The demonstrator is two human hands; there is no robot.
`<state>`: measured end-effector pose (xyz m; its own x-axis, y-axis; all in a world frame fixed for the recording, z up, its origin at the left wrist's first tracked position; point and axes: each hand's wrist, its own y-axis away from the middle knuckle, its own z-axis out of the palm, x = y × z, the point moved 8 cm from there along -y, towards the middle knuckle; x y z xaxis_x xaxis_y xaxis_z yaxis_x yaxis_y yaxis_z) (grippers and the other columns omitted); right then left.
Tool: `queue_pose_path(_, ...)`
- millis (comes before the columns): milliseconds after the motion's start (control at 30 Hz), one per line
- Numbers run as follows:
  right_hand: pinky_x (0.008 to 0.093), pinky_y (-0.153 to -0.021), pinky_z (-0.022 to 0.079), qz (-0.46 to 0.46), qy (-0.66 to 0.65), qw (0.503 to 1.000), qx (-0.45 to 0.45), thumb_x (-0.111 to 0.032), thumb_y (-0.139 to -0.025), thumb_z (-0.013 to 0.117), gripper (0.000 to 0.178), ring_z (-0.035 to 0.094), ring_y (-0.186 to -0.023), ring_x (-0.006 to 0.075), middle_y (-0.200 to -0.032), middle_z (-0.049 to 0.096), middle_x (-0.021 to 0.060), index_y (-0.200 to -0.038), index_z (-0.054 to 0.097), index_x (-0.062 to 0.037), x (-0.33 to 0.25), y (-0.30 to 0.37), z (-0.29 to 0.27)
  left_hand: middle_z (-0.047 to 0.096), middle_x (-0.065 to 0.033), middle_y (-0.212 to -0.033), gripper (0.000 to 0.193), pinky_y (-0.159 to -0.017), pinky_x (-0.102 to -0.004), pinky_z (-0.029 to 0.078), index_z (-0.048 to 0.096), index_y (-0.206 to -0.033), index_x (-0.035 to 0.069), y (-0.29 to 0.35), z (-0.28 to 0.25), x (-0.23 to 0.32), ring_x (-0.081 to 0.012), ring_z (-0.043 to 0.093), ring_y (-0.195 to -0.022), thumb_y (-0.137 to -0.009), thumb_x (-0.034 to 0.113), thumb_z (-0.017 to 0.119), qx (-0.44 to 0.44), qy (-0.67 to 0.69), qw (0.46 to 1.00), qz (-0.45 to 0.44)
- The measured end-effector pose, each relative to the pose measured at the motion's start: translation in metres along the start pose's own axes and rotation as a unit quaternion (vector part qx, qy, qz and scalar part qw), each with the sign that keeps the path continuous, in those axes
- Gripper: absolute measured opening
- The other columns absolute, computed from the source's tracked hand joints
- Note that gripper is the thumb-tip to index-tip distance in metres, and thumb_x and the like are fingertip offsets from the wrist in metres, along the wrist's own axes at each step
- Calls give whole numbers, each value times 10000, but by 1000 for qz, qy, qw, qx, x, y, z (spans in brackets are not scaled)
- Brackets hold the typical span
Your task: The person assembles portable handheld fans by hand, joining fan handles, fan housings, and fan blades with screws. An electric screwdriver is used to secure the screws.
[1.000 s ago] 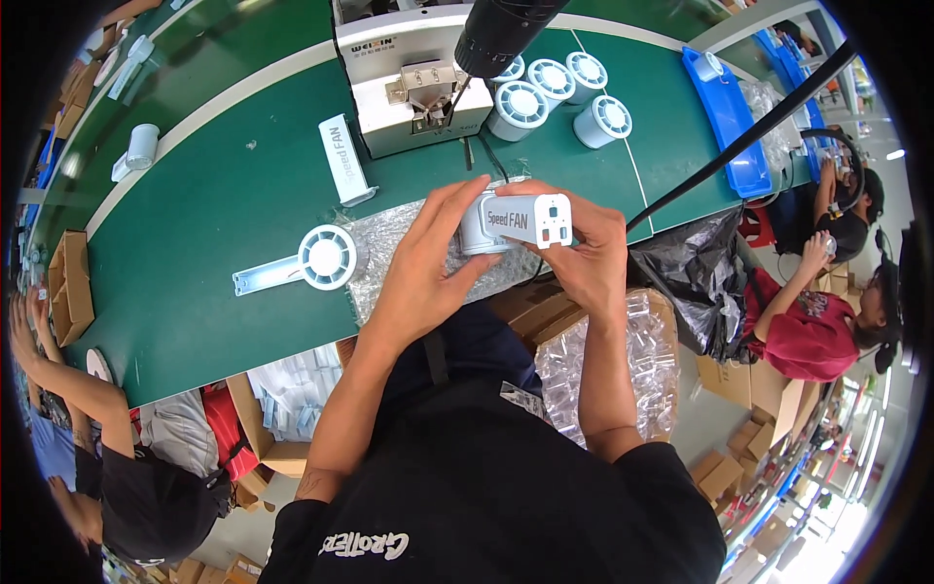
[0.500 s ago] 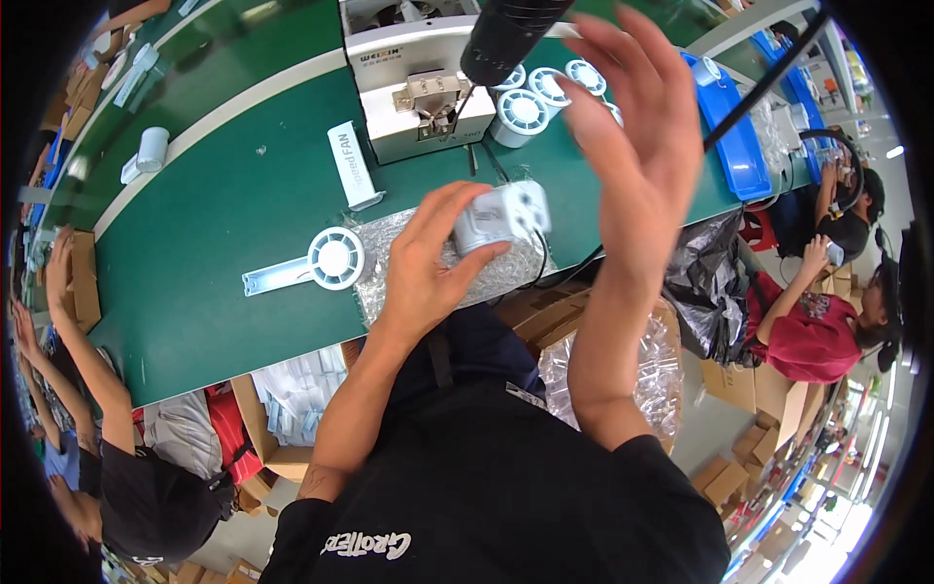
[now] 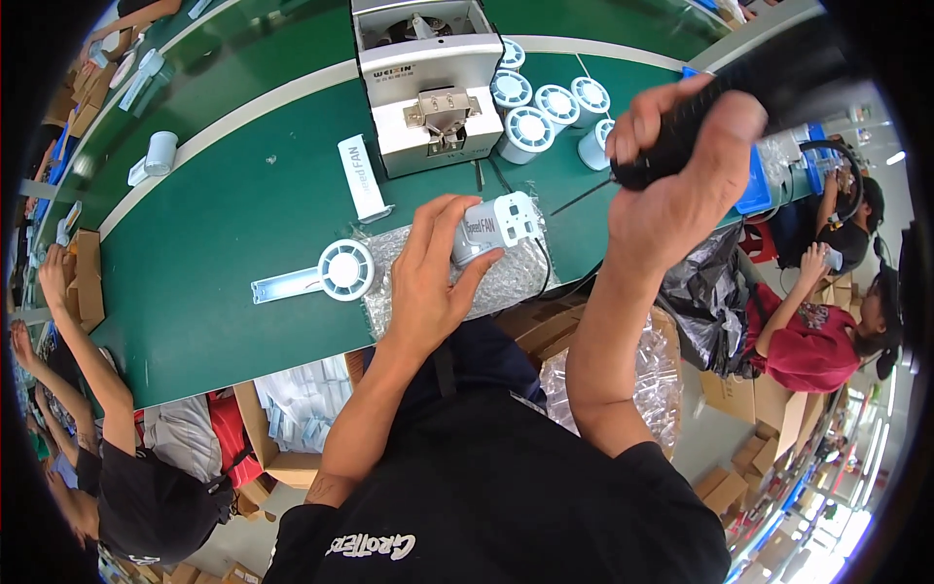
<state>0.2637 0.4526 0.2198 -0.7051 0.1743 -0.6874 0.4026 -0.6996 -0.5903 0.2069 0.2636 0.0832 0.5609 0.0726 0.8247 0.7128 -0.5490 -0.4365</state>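
Observation:
My left hand [image 3: 428,268] is wrapped round a pale blue fan housing [image 3: 479,230], which lies tilted over a sheet of bubble wrap [image 3: 516,282]. Its white end plate with square openings faces right, and a black cord trails from it. In my right hand [image 3: 686,200] is a black electric screwdriver [image 3: 681,141], fingers closed round its lower body. The thin bit slants down and left, its tip a little apart from the housing. Left of the bubble wrap lies a fan with a round grille and a long handle [image 3: 346,270].
A metal screw feeder [image 3: 428,97] stands at the back of the green table [image 3: 214,282]. Several fan housings [image 3: 528,128] cluster right of it, and a pale handle cover [image 3: 364,180] lies to its left. Open boxes of parts [image 3: 304,399] sit below the near edge. Other people work on both sides.
My right hand, previously open beside the hanging screwdriver, now grips it and has brought it to the right of the feeder. The left hand still holds the housing, its end plate turned more into view.

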Motion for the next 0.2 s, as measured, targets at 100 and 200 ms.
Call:
queue_pose_path(100,305,-476,409,25,71,997,-25,-671,-969,542,654,477,-478,164,-620,522,89,-1041,572,-22,0,4,2,612,-180,-1279,571,-842,-429,565,583,-1342,48,-1,-2,-8,-390,677,-1047,-838,123,842,9,-8,1000,22)
queue_pose_path(200,337,-493,397,66,168,981,-64,-936,-847,408,938,426,-453,193,-588,460,91,-1220,497,-79,5,3,9,606,-182,-1303,525,-951,-437,527,587,-1344,58,-2,1,-7,-401,640,-1152,-878,138,813,-11,35,999,-34)
